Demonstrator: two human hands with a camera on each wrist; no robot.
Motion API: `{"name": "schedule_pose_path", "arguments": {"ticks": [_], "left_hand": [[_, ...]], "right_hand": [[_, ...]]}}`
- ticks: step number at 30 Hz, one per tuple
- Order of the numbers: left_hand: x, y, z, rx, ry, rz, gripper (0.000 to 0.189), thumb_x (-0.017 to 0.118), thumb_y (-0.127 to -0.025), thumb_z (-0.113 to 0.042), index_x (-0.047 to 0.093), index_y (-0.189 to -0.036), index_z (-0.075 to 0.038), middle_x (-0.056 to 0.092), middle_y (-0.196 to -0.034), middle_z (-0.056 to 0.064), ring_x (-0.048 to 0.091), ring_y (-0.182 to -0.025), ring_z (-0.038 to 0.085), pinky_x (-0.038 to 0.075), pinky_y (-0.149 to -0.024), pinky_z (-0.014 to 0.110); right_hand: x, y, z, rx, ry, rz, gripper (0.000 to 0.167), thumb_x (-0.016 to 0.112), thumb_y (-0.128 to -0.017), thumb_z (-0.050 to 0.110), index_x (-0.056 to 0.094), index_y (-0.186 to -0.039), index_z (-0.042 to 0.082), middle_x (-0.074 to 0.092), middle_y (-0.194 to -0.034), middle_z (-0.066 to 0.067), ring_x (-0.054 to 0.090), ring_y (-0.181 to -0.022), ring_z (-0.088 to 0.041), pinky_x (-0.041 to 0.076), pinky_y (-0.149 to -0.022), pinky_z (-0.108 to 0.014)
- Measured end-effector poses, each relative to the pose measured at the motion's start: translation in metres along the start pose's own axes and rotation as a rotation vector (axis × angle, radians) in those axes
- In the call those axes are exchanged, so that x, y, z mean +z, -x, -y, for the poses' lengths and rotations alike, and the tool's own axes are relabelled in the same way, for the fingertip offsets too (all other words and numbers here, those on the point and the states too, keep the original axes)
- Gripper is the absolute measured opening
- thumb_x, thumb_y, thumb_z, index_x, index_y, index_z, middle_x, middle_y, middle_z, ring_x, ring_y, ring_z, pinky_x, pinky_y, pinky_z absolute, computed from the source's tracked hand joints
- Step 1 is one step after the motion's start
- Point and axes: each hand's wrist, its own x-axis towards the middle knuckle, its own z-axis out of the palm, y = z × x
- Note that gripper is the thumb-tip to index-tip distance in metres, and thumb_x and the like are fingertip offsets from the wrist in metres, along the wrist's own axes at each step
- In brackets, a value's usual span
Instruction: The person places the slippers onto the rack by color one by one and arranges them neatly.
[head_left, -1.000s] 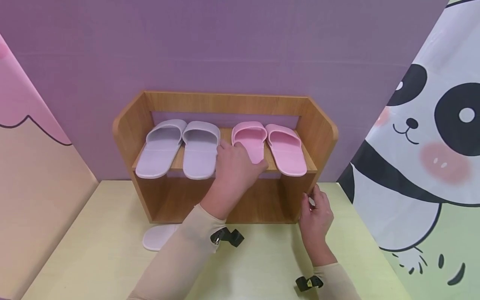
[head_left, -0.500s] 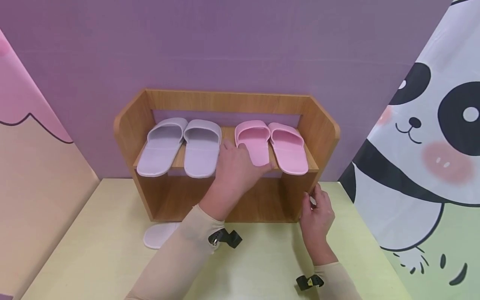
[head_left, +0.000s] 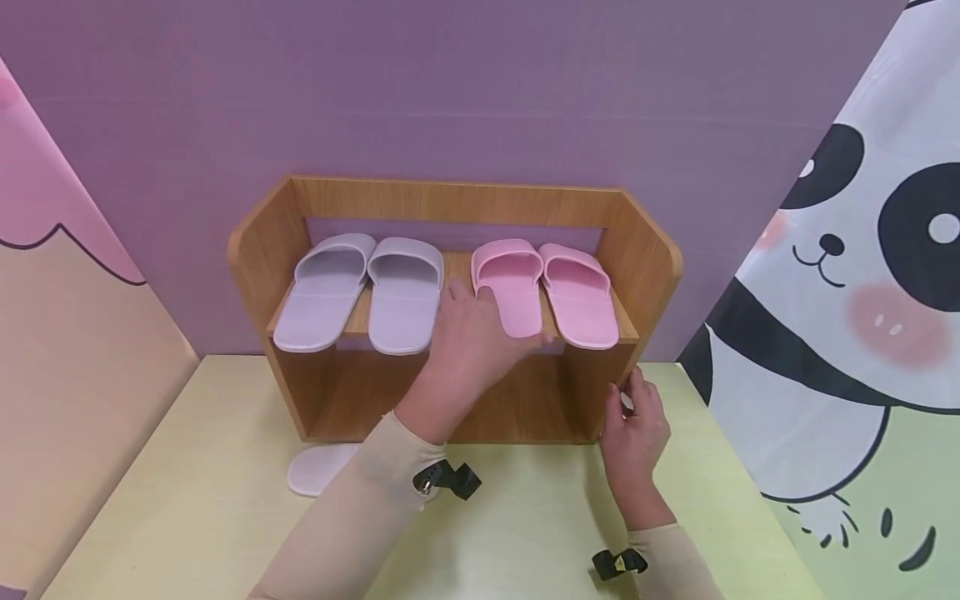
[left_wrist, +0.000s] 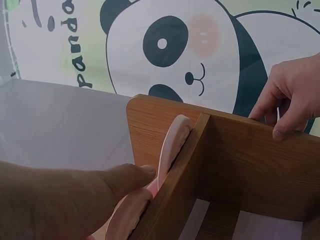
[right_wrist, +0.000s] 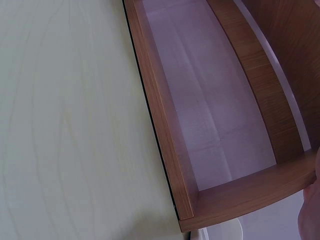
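Observation:
Two pale lilac slippers (head_left: pixel 405 304) and two pink ones stand toe-forward on the upper shelf of a wooden shoe rack (head_left: pixel 457 202). My left hand (head_left: pixel 472 342) spans the front of the left pink slipper (head_left: pixel 517 308). Its fingers lie along the left side, the thumb along the right; the left wrist view shows that thumb (left_wrist: pixel 130 177) between the pink pair. To the right is the other pink slipper (head_left: pixel 579 308). My right hand (head_left: pixel 633 429) grips the rack's right side panel near its lower front, thumb inside in the left wrist view.
Another pale slipper (head_left: pixel 318 469) lies on the light wood table (head_left: pixel 187 517) before the rack, partly behind my left forearm. A purple wall (head_left: pixel 450 92) stands behind the rack, and a panda-printed panel (head_left: pixel 810 333) rises at the right.
My left hand has shifted slightly right, its thumb reaching farther right, and the left pink slipper's toe has swung slightly right with it. My right hand keeps its hold on the rack.

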Motion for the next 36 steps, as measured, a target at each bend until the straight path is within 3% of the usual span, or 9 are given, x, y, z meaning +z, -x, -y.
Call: {"name": "schedule_pose_path", "arguments": {"ticks": [6, 13, 16, 20, 23, 26, 30, 36], "left_hand": [[0.001, 0.002, 0.003, 0.009, 0.016, -0.009, 0.112, 0.077, -0.08, -0.086, 0.064, -0.14, 0.008, 0.058, -0.122, 0.023, 0.053, -0.116, 0.033, 0.054, -0.091, 0.037], [-0.002, 0.011, 0.007, 0.05, 0.094, -0.042, 0.106, 0.084, -0.082, -0.076, 0.059, -0.146, 0.005, 0.055, -0.129, 0.022, 0.053, -0.119, 0.033, 0.055, -0.098, 0.038], [-0.003, 0.021, 0.007, 0.128, 0.092, -0.097, 0.096, 0.085, -0.086, -0.07, 0.06, -0.149, -0.002, 0.054, -0.136, 0.019, 0.054, -0.124, 0.032, 0.054, -0.102, 0.04], [-0.001, 0.039, 0.009, 0.275, 0.103, -0.21, 0.078, 0.086, -0.089, -0.061, 0.067, -0.145, -0.009, 0.057, -0.138, 0.012, 0.059, -0.117, 0.027, 0.054, -0.094, 0.038], [0.005, 0.054, 0.015, 0.378, 0.151, -0.267, 0.069, 0.087, -0.09, -0.055, 0.07, -0.139, -0.011, 0.06, -0.132, 0.008, 0.06, -0.111, 0.023, 0.055, -0.089, 0.036], [0.011, 0.067, 0.023, 0.461, 0.192, -0.282, 0.064, 0.087, -0.091, -0.053, 0.069, -0.136, -0.011, 0.062, -0.126, 0.006, 0.06, -0.11, 0.022, 0.056, -0.088, 0.037], [0.017, 0.081, 0.038, 0.51, 0.238, -0.207, 0.061, 0.085, -0.094, -0.051, 0.068, -0.137, -0.012, 0.063, -0.123, 0.003, 0.061, -0.111, 0.021, 0.056, -0.091, 0.037], [0.024, 0.097, 0.076, 0.5, 0.307, 0.087, 0.069, 0.081, -0.097, -0.055, 0.061, -0.15, -0.015, 0.059, -0.136, -0.003, 0.056, -0.125, 0.016, 0.053, -0.106, 0.036]], "right_hand": [[0.0, -0.001, 0.001, 0.003, 0.008, -0.001, 0.037, 0.071, -0.108, 0.01, 0.072, -0.145, 0.012, 0.075, -0.119, -0.014, 0.077, -0.109, -0.028, 0.064, -0.085, -0.042], [0.0, -0.001, 0.002, 0.01, 0.006, 0.007, 0.037, 0.07, -0.109, 0.011, 0.072, -0.145, 0.013, 0.074, -0.119, -0.014, 0.076, -0.11, -0.029, 0.064, -0.085, -0.046], [0.0, -0.001, 0.003, 0.017, 0.001, 0.012, 0.037, 0.07, -0.109, 0.012, 0.071, -0.146, 0.013, 0.073, -0.119, -0.014, 0.076, -0.111, -0.028, 0.062, -0.087, -0.025], [-0.001, -0.001, 0.002, 0.023, -0.018, 0.011, 0.037, 0.071, -0.109, 0.013, 0.071, -0.145, 0.013, 0.073, -0.118, -0.015, 0.075, -0.11, -0.027, 0.046, -0.085, -0.002], [0.0, 0.0, 0.001, 0.013, -0.022, 0.004, 0.037, 0.071, -0.108, 0.012, 0.072, -0.145, 0.013, 0.073, -0.117, -0.015, 0.075, -0.109, -0.028, 0.05, -0.086, -0.006], [0.001, 0.0, 0.0, -0.001, -0.02, -0.009, 0.036, 0.071, -0.107, 0.009, 0.073, -0.143, 0.012, 0.074, -0.115, -0.015, 0.076, -0.109, -0.028, 0.057, -0.086, -0.016], [0.001, 0.0, -0.001, -0.002, -0.024, -0.019, 0.037, 0.071, -0.107, 0.007, 0.073, -0.143, 0.012, 0.073, -0.115, -0.015, 0.076, -0.11, -0.029, 0.053, -0.087, -0.011], [0.002, 0.001, 0.0, 0.011, -0.019, -0.004, 0.04, 0.071, -0.108, 0.008, 0.071, -0.147, 0.014, 0.073, -0.117, -0.015, 0.076, -0.111, -0.029, 0.044, -0.086, -0.001]]}}
